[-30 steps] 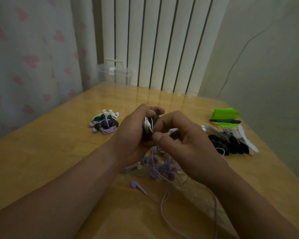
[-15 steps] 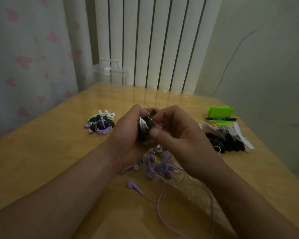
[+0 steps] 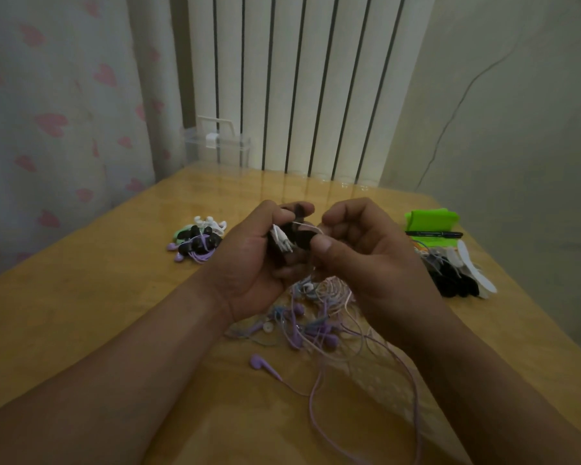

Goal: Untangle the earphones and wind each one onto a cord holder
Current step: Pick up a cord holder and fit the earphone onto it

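White earphone cord (image 3: 280, 241) is partly wound on a small black cord holder (image 3: 297, 237) at the frame centre. Our left hand (image 3: 249, 266) grips the holder, our right hand (image 3: 369, 263) pinches the cord beside it. We judge winding is in hand; next needs another tight turn.

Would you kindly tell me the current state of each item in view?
Black plastic cord holder: held in left hand.
Thin white earphone cord: partly wound on holder, pinched by right hand.
Purple earphones: tangled, loose on yellow wooden table.
Finished earphone bundles: wound, piled left.
Spare black holders: empty, piled right.
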